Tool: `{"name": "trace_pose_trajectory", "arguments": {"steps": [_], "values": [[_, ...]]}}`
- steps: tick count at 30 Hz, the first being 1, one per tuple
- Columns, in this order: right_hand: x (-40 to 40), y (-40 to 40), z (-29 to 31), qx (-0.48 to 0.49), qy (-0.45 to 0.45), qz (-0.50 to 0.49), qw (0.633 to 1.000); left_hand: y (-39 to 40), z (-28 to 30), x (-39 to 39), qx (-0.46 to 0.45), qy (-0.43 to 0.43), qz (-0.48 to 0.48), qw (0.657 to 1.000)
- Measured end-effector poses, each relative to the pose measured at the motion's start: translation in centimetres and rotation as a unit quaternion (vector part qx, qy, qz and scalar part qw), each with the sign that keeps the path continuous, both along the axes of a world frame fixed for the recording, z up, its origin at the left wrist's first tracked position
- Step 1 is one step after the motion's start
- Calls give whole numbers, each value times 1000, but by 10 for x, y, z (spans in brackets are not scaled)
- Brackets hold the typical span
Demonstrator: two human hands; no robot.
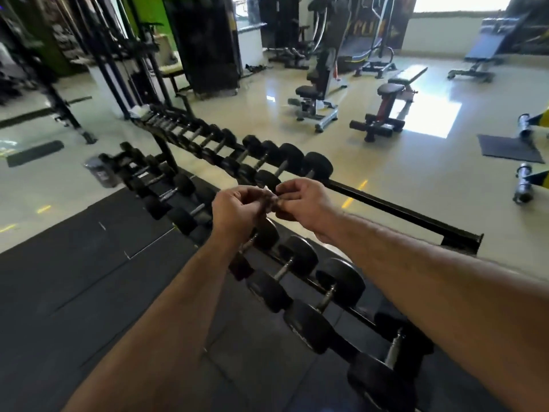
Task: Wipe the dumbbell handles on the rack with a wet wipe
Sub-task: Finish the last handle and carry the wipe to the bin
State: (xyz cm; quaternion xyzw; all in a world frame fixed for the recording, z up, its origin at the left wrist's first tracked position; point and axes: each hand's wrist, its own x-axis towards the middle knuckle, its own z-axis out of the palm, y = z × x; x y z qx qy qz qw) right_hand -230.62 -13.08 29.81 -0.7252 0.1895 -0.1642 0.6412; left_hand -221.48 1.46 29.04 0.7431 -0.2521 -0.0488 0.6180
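Note:
A long black dumbbell rack (395,208) runs from the far left to the near right, loaded with black dumbbells (298,254) with metal handles (282,270) on two tiers. My left hand (237,208) and my right hand (300,200) are held together above the rack's middle. Between their fingertips they pinch a small whitish thing (269,194), mostly hidden by the fingers, so I cannot tell whether it is a wipe or its packet.
Black rubber mats (74,278) cover the floor on my side of the rack. A small dark bin (102,173) stands at the left. Beyond the rack are weight benches (386,105), machines and a glossy tiled floor. A white pack (139,110) lies at the rack's far end.

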Motion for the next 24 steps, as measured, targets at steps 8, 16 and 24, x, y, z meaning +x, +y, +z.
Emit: {"name": "trace_pose_trajectory", "arguments": {"steps": [8,16,24], "values": [[139,89,3,-105,-15,38,994,99,8,116,-1,66,43,997],[316,192,-6,-155,-24,129,979,218,7,268,-81,228,97,965],[512,258,-60,-212,-37,177,960,279,-45,457,-68,240,200,947]]}}
